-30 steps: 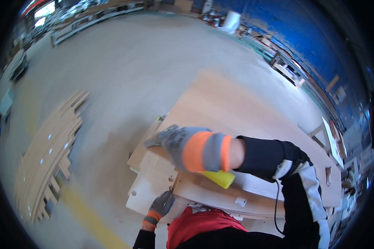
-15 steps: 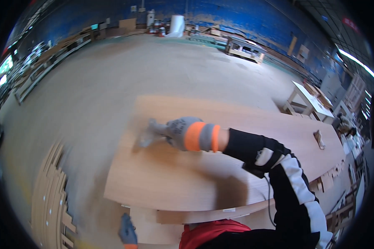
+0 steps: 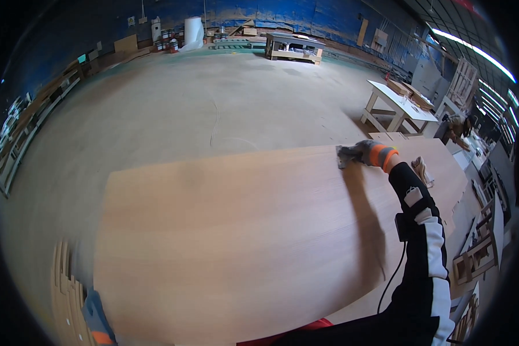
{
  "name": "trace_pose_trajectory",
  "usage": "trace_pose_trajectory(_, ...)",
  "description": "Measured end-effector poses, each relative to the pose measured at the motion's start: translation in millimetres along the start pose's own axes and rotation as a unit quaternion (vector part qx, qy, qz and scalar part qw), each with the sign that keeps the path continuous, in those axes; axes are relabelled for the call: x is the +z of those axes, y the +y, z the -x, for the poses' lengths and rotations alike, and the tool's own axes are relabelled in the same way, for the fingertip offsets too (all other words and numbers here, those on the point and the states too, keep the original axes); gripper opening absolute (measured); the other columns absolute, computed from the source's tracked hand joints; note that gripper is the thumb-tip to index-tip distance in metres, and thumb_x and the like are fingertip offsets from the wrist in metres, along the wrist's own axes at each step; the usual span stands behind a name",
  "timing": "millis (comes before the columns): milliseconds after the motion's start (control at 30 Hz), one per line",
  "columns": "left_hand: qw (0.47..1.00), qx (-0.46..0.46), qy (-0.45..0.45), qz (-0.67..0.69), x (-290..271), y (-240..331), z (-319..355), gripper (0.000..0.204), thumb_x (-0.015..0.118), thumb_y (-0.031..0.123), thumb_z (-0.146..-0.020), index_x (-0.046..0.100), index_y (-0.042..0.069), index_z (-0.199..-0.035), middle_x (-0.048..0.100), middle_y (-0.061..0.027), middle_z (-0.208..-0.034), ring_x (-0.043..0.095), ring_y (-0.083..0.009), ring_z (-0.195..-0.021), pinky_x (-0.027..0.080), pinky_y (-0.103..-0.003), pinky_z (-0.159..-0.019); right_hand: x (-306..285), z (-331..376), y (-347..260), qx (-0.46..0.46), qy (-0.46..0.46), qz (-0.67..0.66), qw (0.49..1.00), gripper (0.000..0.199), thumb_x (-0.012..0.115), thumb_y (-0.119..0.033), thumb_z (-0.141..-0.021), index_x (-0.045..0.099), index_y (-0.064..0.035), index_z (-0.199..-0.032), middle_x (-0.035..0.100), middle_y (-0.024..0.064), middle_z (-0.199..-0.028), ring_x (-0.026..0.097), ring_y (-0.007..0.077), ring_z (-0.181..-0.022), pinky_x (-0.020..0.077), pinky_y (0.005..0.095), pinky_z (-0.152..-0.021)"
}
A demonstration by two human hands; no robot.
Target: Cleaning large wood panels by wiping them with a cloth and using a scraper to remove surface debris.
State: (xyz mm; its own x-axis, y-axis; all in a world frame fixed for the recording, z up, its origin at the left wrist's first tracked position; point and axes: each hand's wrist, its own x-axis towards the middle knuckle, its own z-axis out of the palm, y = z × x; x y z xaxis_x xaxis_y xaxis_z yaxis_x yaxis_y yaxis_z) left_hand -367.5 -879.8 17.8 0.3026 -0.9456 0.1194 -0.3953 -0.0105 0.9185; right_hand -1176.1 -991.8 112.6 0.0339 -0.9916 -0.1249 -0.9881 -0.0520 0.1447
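Right hand (image 3: 357,152): grip closed on grey piece (image 3: 340,158), near far edge of wood panel (image 3: 230,230). Left hand (image 3: 95,314): can't tell its grip. Tilting grey piece could scratch wood panel.

Left hand (image 3: 94,314) cropped at its cuff (image 3: 102,338); grey piece (image 3: 339,157) at right hand (image 3: 360,151) indistinct

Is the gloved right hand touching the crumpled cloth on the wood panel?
Apart. The head view shows bare wood panel between the right hand's orange-striped glove cuff and the crumpled cloth.
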Motion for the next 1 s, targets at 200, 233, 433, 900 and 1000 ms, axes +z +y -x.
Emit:
trace_pose_trajectory(200,0.985,-0.110,0.032,-0.131,-32,9,31,0.050,0.053,0.035,-0.093,0.053,0.004,-0.132,0.050,-0.0167,-0.137,0.048,-0.0324,-0.125,0.036,-0.052,-0.104,-11,-59,-48,-0.050,-0.011,-0.001,0.999,0.028,0.061,-0.018,-0.085,0.065,-0.0176,-0.112,0.067,0.0125,-0.098,0.063,0.0340,-0.093,0.0504,0.0393,-0.082)
trace_pose_trajectory(233,0.994,-0.067,0.006,-0.088,10,42,3,0.046,0.049,0.034,-0.096,0.056,0.000,-0.126,0.058,-0.0146,-0.124,0.054,-0.0269,-0.113,0.041,-0.043,-0.096,-7,-64,-45,-0.055,-0.012,0.008,0.998,0.027,0.059,-0.017,-0.085,0.065,-0.0155,-0.111,0.068,0.0123,-0.098,0.063,0.0346,-0.093,0.0509,0.0403,-0.081)
trace_pose_trajectory(433,0.992,0.022,-0.005,-0.121,-6,6,9,0.044,0.046,0.031,-0.099,0.058,-0.003,-0.125,0.065,-0.0155,-0.114,0.060,-0.0204,-0.102,0.045,-0.034,-0.089,-17,-87,-84,-0.121,-0.010,0.038,0.992,0.030,0.055,-0.017,-0.086,0.064,-0.0174,-0.115,0.068,0.0110,-0.099,0.063,0.0352,-0.093,0.0510,0.0413,-0.080)
trace_pose_trajectory(900,0.995,-0.025,0.063,-0.070,11,30,10,0.031,0.050,0.015,-0.097,0.063,-0.007,-0.114,0.068,-0.0125,-0.106,0.060,-0.0146,-0.097,0.045,-0.028,-0.087,-85,-173,-333,-0.234,-0.033,0.094,0.967,0.033,0.053,-0.005,-0.085,0.065,-0.0166,-0.113,0.067,0.0107,-0.096,0.065,0.0332,-0.089,0.0523,0.0417,-0.075)
trace_pose_trajectory(1000,0.999,-0.002,0.051,-0.006,11,30,11,0.034,0.051,0.019,-0.098,0.061,-0.009,-0.115,0.069,-0.0113,-0.103,0.060,-0.0149,-0.096,0.045,-0.028,-0.089,-102,-191,-382,-0.251,-0.036,0.106,0.961,0.025,0.052,-0.003,-0.084,0.065,-0.0104,-0.104,0.067,0.0121,-0.097,0.064,0.0348,-0.090,0.0520,0.0427,-0.075)
